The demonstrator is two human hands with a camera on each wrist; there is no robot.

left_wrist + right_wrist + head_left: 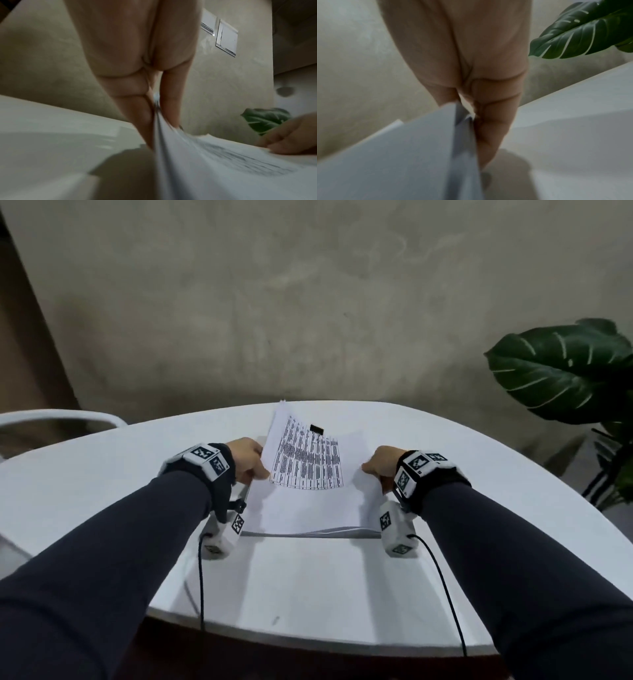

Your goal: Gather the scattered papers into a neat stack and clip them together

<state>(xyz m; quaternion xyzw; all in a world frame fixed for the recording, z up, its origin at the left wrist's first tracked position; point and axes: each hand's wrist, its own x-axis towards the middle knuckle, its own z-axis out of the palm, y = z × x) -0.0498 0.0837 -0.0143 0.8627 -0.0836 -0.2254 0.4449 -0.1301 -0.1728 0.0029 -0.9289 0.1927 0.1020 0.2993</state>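
Observation:
A stack of white papers (308, 501), its top sheet printed with a dark table, is held over the white table (308, 594). My left hand (251, 463) pinches the stack's left edge, thumb on top. My right hand (378, 465) pinches the right edge the same way. The sheets sag a little between the hands and cast a shadow below. A small black clip (317, 429) shows at the stack's far end; I cannot tell whether it lies on the paper or on the table. The wrist views show the papers (205, 162) (402, 155) caught between thumb and fingers (137, 108) (488, 128).
A large green plant (561, 371) stands past the table's right side. A white chair back (61, 417) is at the far left. A bare beige wall rises behind the table.

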